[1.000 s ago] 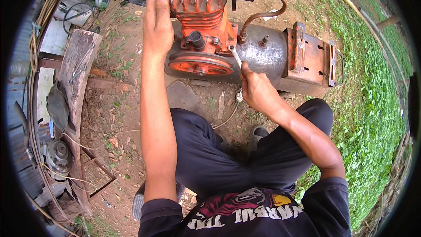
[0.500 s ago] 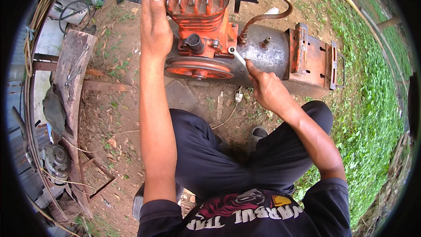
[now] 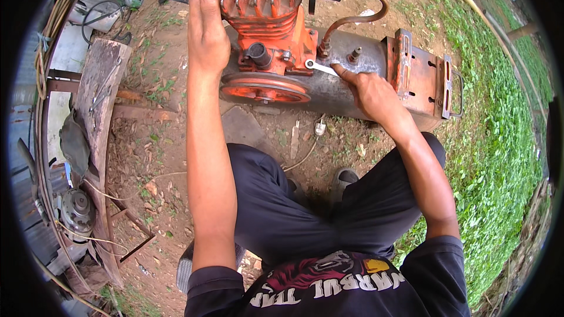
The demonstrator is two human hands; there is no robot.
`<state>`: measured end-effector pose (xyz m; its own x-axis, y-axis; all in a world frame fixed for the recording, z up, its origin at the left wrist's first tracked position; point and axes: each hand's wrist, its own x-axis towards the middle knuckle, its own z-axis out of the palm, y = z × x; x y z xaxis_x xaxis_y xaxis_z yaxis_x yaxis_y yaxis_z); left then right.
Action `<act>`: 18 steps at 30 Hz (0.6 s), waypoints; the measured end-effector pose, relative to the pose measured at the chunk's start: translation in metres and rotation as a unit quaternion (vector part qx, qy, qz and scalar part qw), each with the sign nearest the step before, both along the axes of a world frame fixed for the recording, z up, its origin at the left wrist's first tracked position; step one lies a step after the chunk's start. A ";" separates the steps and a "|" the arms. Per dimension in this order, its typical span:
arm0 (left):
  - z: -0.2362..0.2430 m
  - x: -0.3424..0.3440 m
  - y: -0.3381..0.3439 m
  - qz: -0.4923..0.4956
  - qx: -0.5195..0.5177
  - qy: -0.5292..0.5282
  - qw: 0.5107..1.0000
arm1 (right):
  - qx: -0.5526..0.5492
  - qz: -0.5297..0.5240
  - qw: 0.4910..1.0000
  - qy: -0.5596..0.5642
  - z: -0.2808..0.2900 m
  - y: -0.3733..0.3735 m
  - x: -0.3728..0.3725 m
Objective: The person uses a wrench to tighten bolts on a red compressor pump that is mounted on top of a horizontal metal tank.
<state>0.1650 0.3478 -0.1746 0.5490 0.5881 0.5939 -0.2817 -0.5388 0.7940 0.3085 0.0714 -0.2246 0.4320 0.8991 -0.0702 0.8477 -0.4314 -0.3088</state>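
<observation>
An orange finned compressor pump (image 3: 267,20) sits on a dark metal air tank (image 3: 329,91), with a grooved pulley wheel (image 3: 267,89) on its near side. My left hand (image 3: 207,35) grips the pump's left side near the top, its thumb along the edge and some fingertips out of sight. In my right hand (image 3: 376,97) is a silver wrench (image 3: 324,69), held closed round the handle. The wrench's ring end sits over a bolt at the pump's lower right foot. Just behind the wrench, a bent copper pipe (image 3: 376,14) runs from a black round part down to the tank.
An orange mounting bracket (image 3: 405,67) with slots covers the tank's right end. A white plug (image 3: 319,128) on a cord lies on the soil before me. At left stands a weathered plank (image 3: 97,100) with tools on it, near a round metal part (image 3: 78,211).
My right hand has swung to the right and slightly up, turning the wrench toward level with its ring end still at the bolt. My left hand stays on the pump.
</observation>
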 end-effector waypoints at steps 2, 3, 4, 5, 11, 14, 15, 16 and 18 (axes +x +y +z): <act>0.002 -0.001 -0.003 0.000 -0.009 0.008 1.000 | -0.004 0.006 1.000 -0.008 0.003 0.004 0.004; 0.003 -0.001 -0.005 0.000 -0.013 0.012 1.000 | -0.007 0.008 1.000 -0.013 0.005 0.005 0.004; 0.003 -0.002 -0.004 -0.003 -0.017 0.013 1.000 | -0.011 0.001 1.000 0.011 0.008 0.006 0.004; 0.002 -0.003 -0.003 -0.006 -0.020 0.014 1.000 | 0.006 0.001 1.000 0.011 0.005 0.005 0.006; 0.007 -0.007 -0.005 -0.004 -0.018 0.030 0.999 | 0.046 -0.037 0.995 -0.075 0.004 -0.001 0.007; 0.007 -0.007 0.000 0.005 0.024 0.034 0.999 | 0.123 -0.061 0.979 -0.153 -0.009 0.000 0.014; 0.005 -0.007 0.003 0.009 0.045 0.032 0.998 | 0.125 -0.071 0.972 -0.185 -0.010 0.000 0.020; 0.006 -0.008 0.004 0.009 0.049 0.037 0.998 | 0.129 -0.080 0.964 -0.217 -0.009 0.003 0.025; 0.007 -0.009 0.005 0.010 0.058 0.046 0.997 | 0.114 -0.101 0.961 -0.230 -0.009 0.003 0.032</act>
